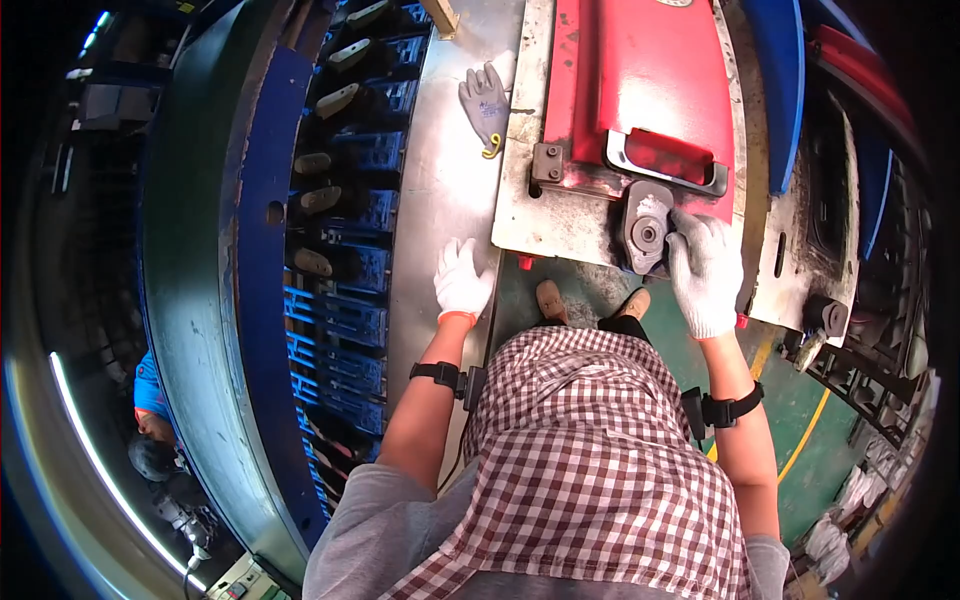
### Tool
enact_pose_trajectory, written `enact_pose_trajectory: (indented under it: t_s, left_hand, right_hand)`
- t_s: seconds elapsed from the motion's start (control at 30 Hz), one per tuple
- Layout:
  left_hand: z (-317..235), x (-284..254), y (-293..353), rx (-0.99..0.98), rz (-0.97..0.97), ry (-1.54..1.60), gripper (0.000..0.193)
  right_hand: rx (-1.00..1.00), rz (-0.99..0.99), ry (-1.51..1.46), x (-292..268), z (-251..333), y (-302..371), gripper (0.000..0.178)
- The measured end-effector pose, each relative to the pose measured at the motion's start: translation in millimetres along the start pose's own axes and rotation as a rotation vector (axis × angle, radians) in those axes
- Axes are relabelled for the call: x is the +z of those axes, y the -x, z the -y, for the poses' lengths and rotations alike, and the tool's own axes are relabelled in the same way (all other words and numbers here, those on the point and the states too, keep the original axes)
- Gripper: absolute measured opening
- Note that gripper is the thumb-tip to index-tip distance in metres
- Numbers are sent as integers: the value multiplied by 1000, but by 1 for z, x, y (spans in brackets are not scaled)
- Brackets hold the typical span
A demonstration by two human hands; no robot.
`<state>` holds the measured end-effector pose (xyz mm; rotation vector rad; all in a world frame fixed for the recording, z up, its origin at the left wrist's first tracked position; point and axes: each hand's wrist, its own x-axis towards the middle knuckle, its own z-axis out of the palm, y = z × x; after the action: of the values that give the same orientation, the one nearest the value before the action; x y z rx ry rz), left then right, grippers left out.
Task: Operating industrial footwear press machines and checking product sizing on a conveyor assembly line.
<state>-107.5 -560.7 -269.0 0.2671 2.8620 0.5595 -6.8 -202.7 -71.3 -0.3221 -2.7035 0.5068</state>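
Observation:
My left hand [463,279], in a white knit glove, lies on the bare metal bench surface [430,225] with its fingers spread and nothing in it. In a matching glove, my right hand [707,268] curls its fingers against the right side of a dark grey, oblong metal piece [648,232] with a round socket in its middle. That piece sits at the near end of a red machine cover [665,75], just below its rectangular opening [668,160]. How far my fingers reach around the piece is partly hidden.
A loose grey glove [484,108] lies farther up the bench. To the left runs a row of blue fixtures [365,205] beside a long blue and green machine beam [210,250]. Another person [152,415] shows beyond it. A second worn plate [800,240] stands at right.

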Motion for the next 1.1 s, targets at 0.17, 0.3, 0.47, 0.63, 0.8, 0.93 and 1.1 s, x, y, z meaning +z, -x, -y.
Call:
enact_pose_trajectory:
  t_s: [0.17, 0.3, 0.47, 0.63, 0.8, 0.93, 1.1]
  left_hand:
    - [-10, -23, -13, -28, 238, -103, 65]
    - [-25, -36, -15, -44, 331, -113, 63]
    - [-37, -41, -10, -81, 378, -143, 62]
    - [-23, -32, 7, -30, 285, -108, 65]
    - [-1, -12, 23, -9, 151, 28, 60]
    - [-2, -22, 18, -85, 112, 249, 53]
    - [-12, -39, -24, -16, -1, 320, 53]
  right_hand:
    - [-11, -65, 13, 4, -7, 6, 25]
    - [-16, -86, 23, 6, -11, 9, 22]
    - [-38, -80, 27, 5, -12, 9, 20]
    - [-29, -63, 4, 4, -10, 8, 19]
    - [-20, -55, 10, 5, -9, 8, 18]
    - [-30, -44, -1, 6, -10, 9, 20]
    - [-32, -53, 6, 6, -9, 7, 19]
